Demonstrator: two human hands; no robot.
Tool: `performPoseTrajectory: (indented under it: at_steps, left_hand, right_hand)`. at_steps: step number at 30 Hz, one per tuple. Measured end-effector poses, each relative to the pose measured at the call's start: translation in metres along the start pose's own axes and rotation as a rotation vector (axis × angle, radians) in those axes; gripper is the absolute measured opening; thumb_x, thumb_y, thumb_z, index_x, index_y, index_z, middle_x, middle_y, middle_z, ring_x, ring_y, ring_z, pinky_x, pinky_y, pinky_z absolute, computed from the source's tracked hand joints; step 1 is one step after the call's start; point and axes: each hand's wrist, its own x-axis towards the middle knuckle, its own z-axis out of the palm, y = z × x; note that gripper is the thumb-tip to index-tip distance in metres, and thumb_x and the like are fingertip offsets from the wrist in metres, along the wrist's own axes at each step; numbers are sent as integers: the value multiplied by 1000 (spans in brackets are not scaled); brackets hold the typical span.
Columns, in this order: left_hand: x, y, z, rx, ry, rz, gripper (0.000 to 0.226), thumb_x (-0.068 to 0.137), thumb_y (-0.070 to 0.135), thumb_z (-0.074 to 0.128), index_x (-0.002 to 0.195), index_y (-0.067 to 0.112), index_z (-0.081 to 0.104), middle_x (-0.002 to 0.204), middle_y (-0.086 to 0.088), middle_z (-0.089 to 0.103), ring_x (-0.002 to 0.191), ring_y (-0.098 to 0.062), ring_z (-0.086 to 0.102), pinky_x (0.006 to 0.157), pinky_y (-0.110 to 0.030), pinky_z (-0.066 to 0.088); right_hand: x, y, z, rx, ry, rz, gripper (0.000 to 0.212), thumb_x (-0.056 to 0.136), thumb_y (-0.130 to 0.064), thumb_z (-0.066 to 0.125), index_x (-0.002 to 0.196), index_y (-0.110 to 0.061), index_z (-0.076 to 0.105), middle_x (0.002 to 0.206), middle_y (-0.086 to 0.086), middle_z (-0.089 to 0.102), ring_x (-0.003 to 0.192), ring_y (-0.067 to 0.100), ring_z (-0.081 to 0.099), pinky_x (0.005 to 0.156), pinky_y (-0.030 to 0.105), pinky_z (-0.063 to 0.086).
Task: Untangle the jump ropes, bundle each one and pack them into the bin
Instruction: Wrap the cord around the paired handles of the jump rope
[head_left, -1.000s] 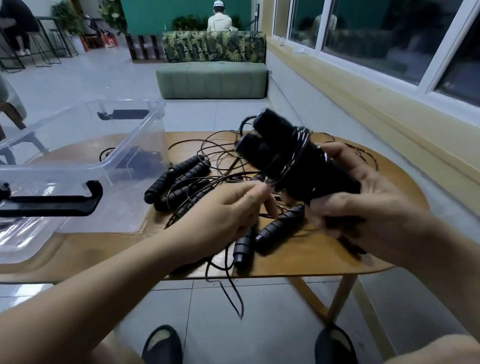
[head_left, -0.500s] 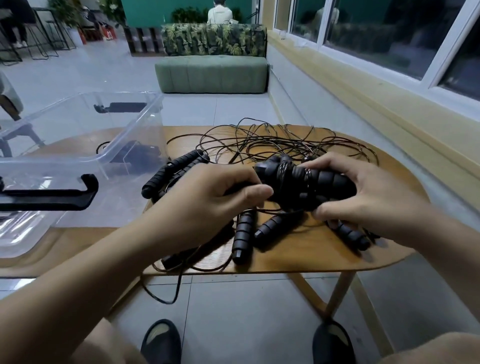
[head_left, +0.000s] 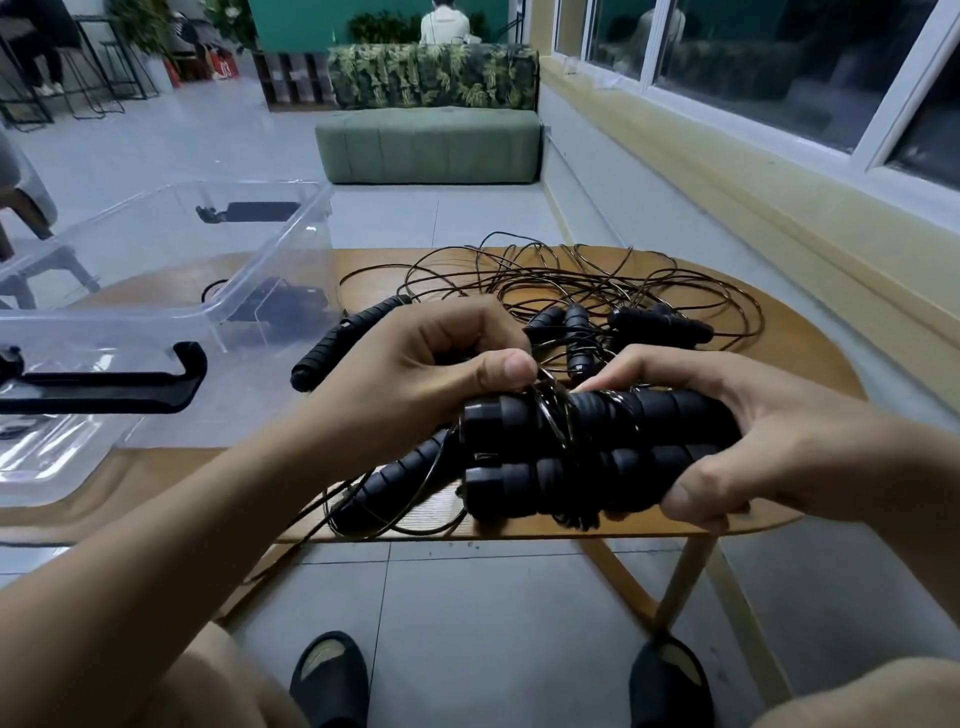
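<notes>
My right hand (head_left: 748, 441) grips a bundle of two black jump rope handles (head_left: 566, 457), held side by side above the table's front edge, with thin cord wound round them. My left hand (head_left: 426, 364) pinches that cord between thumb and fingers just above the handles. A tangle of black cords (head_left: 582, 280) and several more ribbed handles (head_left: 654, 322) lie on the wooden table (head_left: 810, 364). The clear plastic bin (head_left: 156, 291) stands at the left, with a dark bundle (head_left: 280, 306) seen through its wall.
The bin has black clip handles (head_left: 104, 384) at its near and far ends. One cord hangs over the table's front edge. My two feet in dark slippers (head_left: 332, 680) are on the tiled floor below. A green bench (head_left: 426, 145) stands beyond.
The handle bundle has come down and toward me, from raised and tilted to lying level near the table's front edge. My left hand shifted from beside it to pinching the cord on top.
</notes>
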Motion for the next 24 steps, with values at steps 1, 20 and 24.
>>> performPoseTrajectory:
  at_steps: [1, 20, 24]
  left_hand:
    - [0, -2, 2, -2, 10, -6, 14, 97, 32, 67, 88, 23, 71, 82, 2, 64, 75, -11, 58, 68, -22, 45]
    - [-2, -6, 33, 478, -26, -185, 32, 111, 45, 42, 114, 30, 70, 63, 17, 56, 57, -5, 52, 55, -24, 39]
    - [-3, 6, 31, 787, -132, -183, 31, 106, 52, 45, 113, 30, 65, 92, 9, 70, 87, -7, 61, 78, -32, 48]
  right_hand:
    - [-1, 1, -1, 50, -25, -14, 69, 69, 7, 81, 132, -19, 67, 101, 21, 74, 64, 17, 63, 50, 26, 51]
    - [9, 3, 7, -100, 693, -380, 61, 82, -11, 83, 135, -33, 62, 80, 12, 71, 62, 26, 63, 56, 26, 51]
    - [9, 3, 3, -394, 840, -308, 63, 90, -3, 80, 139, -34, 56, 73, -5, 74, 56, 15, 67, 61, 18, 52]
